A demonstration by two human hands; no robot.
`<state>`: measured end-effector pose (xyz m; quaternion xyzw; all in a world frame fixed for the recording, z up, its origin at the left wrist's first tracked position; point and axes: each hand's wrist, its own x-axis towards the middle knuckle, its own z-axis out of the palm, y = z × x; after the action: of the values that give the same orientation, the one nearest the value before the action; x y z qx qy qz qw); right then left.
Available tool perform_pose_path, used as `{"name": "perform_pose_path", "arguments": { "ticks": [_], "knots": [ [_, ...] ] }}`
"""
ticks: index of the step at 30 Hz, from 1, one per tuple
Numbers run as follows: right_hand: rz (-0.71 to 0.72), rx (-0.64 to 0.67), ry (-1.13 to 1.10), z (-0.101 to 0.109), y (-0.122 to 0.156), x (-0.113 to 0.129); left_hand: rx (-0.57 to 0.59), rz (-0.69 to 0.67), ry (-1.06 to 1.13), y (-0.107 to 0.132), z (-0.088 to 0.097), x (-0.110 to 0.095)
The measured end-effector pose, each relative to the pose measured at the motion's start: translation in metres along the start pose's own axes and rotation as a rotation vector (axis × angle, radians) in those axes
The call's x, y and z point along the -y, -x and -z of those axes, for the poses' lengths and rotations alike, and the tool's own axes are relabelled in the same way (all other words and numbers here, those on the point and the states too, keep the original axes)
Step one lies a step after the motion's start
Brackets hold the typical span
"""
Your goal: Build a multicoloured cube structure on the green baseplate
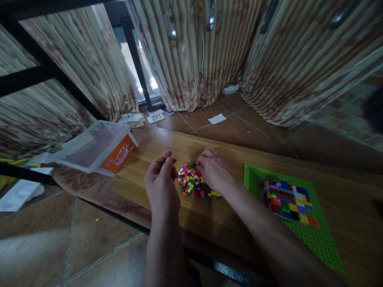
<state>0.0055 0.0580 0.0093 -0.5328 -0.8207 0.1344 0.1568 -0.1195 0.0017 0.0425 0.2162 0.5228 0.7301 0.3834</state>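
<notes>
A pile of small, many-coloured toy bricks (pixel 191 181) lies on the wooden tabletop, between my two hands. My left hand (pixel 163 171) is held just left of the pile, fingers curled in and thumb pressed to them; whatever they may hold is hidden. Over the pile's upper right edge, my right hand (pixel 213 169) has its fingertips together among the bricks, and what they pinch is too small to name. To the right, a green studded baseplate (pixel 321 243) carries a block built of multicoloured bricks (pixel 289 203).
A clear plastic box (pixel 89 147) with an orange label stands left on the table (pixel 131 191), near a brown cloth (pixel 86 187). Striped curtains (pixel 185 59) hang behind. Papers (pixel 155 116) and a white sheet (pixel 217 118) lie on the tiled floor beyond the table.
</notes>
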Motion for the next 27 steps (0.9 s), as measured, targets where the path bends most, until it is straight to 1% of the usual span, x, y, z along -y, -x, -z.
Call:
{"name": "perform_pose_path", "arguments": {
  "ticks": [2,3,5,7,10,12,14,16,18,23,27],
  "knots": [
    [-0.010,-0.090,-0.093,0.016,0.014,0.001,0.069,0.035,-0.103,0.002,-0.002,0.003],
    [-0.025,-0.117,-0.161,0.026,0.024,0.001,0.127,0.061,-0.162,0.004,-0.004,0.005],
    [-0.059,-0.166,-0.291,0.045,0.046,-0.003,0.276,0.124,-0.261,0.012,-0.011,0.010],
    [-0.090,-0.244,-0.370,0.059,0.069,-0.009,0.443,0.183,-0.325,0.024,-0.021,0.017],
    [-0.133,-0.336,-0.414,0.070,0.101,-0.021,0.664,0.261,-0.348,0.047,-0.036,0.030],
    [-0.166,-0.353,-0.411,0.071,0.117,-0.028,0.765,0.325,-0.312,0.061,-0.044,0.039],
    [-0.201,-0.355,-0.422,0.070,0.128,-0.033,0.805,0.406,-0.262,0.073,-0.050,0.048],
    [-0.225,-0.351,-0.460,0.070,0.135,-0.039,0.807,0.472,-0.236,0.081,-0.053,0.055],
    [-0.245,-0.340,-0.490,0.071,0.141,-0.044,0.810,0.506,-0.239,0.087,-0.057,0.059],
    [-0.283,-0.316,-0.467,0.078,0.152,-0.056,0.856,0.552,-0.239,0.099,-0.062,0.060],
    [-0.305,-0.278,-0.533,0.081,0.160,-0.066,0.820,0.640,-0.158,0.107,-0.064,0.060]
  ]
}}
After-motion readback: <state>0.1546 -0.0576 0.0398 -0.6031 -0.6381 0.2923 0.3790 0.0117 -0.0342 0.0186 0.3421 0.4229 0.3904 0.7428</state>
